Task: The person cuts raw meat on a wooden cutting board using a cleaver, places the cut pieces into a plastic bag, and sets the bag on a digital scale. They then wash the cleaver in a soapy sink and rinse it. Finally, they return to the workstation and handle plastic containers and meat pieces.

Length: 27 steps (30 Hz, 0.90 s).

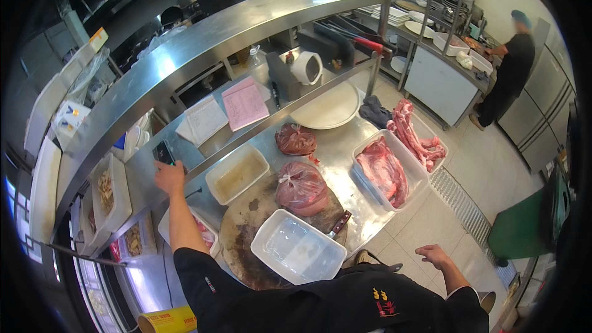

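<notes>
My left hand (170, 176) reaches to the near end of a smartphone (163, 151), which lies on the steel shelf. A finger is at its screen; the other fingers are partly hidden. Off to the right, my right hand (432, 255) hangs in the air beside my body, fingers loosely bent, holding nothing. Before me on a round chopping block (245, 245) stands a white plastic tub (300, 247) with clear liquid and a pale block that looks like ice. Behind it sits a tied plastic bag of raw meat (303, 189). A wood-handled knife (341, 224) lies partly under the tub's edge.
Another meat bag (296, 139), a tub of brownish liquid (237, 173) and a tub with a meat slab (386, 171) share the steel table. Meaty bones (416, 136) lie in a further tub. A steel overshelf (259, 14) spans the table. Another person (508, 64) works at a far counter.
</notes>
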{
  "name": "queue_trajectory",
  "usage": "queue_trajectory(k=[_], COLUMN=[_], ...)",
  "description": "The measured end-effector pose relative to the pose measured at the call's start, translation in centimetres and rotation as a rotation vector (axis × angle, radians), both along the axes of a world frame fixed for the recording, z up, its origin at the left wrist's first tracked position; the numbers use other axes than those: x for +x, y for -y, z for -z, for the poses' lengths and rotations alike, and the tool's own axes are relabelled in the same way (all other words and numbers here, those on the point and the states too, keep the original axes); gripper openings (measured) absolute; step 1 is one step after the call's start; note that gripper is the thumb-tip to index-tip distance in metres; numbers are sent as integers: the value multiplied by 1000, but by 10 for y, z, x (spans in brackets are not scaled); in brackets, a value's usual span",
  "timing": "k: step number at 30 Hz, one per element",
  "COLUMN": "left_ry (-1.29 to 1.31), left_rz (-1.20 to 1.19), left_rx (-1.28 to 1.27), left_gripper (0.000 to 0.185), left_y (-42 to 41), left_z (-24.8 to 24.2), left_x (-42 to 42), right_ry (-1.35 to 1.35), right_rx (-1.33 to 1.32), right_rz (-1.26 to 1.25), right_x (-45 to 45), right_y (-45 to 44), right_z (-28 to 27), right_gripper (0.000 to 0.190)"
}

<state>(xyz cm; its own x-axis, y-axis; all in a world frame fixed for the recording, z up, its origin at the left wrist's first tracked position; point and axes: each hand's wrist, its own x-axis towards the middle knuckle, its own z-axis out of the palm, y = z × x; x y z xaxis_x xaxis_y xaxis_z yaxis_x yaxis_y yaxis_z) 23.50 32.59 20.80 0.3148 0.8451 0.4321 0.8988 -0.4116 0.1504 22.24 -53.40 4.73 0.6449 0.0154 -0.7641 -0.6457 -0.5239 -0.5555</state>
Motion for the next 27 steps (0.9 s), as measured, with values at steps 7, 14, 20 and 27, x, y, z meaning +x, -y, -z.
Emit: queue_trajectory(k=[7, 14, 20, 27], left_ry=[18, 56, 194, 308], left_rz=[-46, -99, -70, -86], left_rx=[-84, -116, -287, -325], left_gripper=[97, 104, 107, 107], left_y=[20, 79, 71, 74], left_z=[-12, -5, 0, 0], left_x=[-14, -37, -38, -51], right_ry=[-42, -89, -87, -76], right_rx=[196, 202, 183, 224], right_rz=[2, -63, -143, -184], right_x=[1, 13, 17, 17], right_y=[8, 0, -7, -12], right_z=[49, 65, 58, 56], right_gripper=[34, 36, 36, 36])
